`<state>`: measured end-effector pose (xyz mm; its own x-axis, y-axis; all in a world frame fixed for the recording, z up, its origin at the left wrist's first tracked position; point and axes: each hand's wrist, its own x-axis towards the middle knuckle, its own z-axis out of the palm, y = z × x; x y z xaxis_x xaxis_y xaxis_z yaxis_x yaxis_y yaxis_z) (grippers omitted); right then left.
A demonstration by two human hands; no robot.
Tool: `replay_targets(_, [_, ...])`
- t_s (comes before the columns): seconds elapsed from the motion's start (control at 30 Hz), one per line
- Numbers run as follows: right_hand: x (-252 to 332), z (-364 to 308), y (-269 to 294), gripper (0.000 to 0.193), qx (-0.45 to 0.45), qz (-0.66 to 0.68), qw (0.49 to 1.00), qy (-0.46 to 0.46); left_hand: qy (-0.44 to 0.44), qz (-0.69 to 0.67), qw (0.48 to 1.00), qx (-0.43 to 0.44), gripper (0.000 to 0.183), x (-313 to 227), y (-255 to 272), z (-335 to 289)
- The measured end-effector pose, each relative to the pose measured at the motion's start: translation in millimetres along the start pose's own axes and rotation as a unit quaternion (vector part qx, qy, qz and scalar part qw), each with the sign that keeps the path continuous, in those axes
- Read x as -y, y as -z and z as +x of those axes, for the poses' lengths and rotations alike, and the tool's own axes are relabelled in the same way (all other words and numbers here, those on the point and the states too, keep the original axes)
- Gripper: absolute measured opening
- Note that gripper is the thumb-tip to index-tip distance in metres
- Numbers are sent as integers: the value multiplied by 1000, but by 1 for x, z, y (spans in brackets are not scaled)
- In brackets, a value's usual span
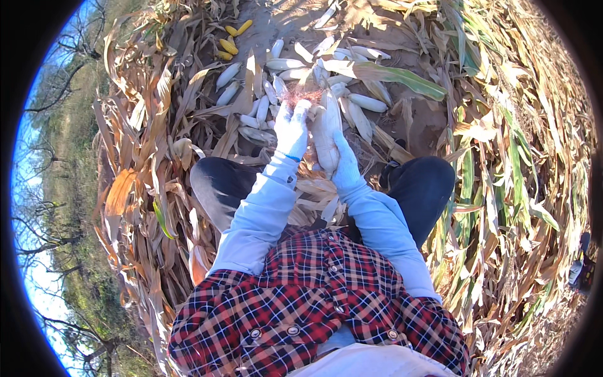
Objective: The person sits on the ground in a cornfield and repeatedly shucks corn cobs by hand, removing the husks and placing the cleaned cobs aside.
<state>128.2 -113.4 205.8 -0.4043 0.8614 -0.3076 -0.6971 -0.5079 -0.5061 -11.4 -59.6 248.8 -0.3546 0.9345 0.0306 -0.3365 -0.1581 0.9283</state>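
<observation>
My right hand (pixel 347 162), in a white glove, is wrapped along the right side of a pale ear of corn (pixel 326 135) standing nearly upright in front of me. Husk leaves still hang about the ear, and its upper end points away from me. Close to that upper end, my gloved left hand (pixel 292 132) has its fingers closed on reddish corn silk (pixel 303 96). Part of the silk is blurred. Just beyond both hands lies a loose pile of husked white corn ears (pixel 286 64) on the soil.
A few yellow corn ears (pixel 228 46) lie apart at the far left. Dry stalks and husks are heaped on the left (pixel 147 157) and right (pixel 515 163). One long greenish leaf (pixel 402 78) crosses the white ears. My bent knees (pixel 422 188) flank my hands.
</observation>
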Motion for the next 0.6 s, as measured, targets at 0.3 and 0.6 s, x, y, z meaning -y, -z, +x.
replay_targets(0.3, [5,9,14,54,53,58,997,-22,66,125,986,87,26,-28,-19,4])
replay_targets(0.6, [22,5,-1,63,29,118,991,59,215,42,966,136,21,-10,-8,-35])
